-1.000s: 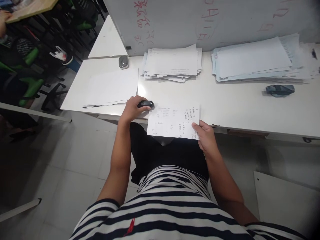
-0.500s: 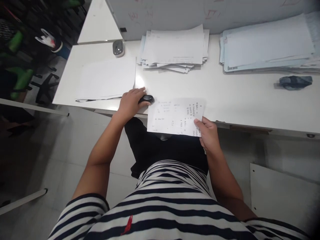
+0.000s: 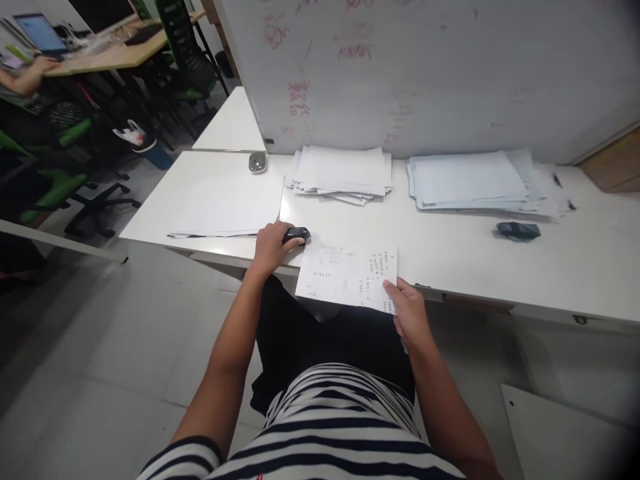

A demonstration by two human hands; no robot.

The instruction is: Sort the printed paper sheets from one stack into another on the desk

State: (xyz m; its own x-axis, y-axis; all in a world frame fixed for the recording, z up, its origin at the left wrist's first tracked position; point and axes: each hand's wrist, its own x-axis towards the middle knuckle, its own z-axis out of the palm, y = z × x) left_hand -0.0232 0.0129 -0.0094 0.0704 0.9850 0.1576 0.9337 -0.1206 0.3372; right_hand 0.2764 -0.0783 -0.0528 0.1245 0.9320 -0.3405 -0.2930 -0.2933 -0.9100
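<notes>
At the desk's front edge my left hand (image 3: 271, 248) is closed round a small black rounded tool, which looks like a stapler (image 3: 298, 233). Its glossy front end sits at the upper left corner of a white sheet of paper (image 3: 335, 273). Handwriting and print cover parts of the sheet. My right hand (image 3: 410, 310) pinches the sheet's right edge, thumb on top and fingers underneath. The paper reaches over the desk edge above my lap. Whether its corner lies inside the stapler's mouth I cannot tell.
Flat white sheets (image 3: 220, 200) lie on the desk at left, below a small grey rounded box (image 3: 257, 163). Two paper stacks (image 3: 345, 170) (image 3: 465, 180) stand by the whiteboard (image 3: 450, 80). A dark wrapped object (image 3: 519, 231) lies at right. Another person's arm (image 3: 30, 77) shows far left.
My view has tilted up, showing more of the whiteboard and the room at left. Both hands keep their hold on the stapler and the sheet, in much the same places over the desk edge.
</notes>
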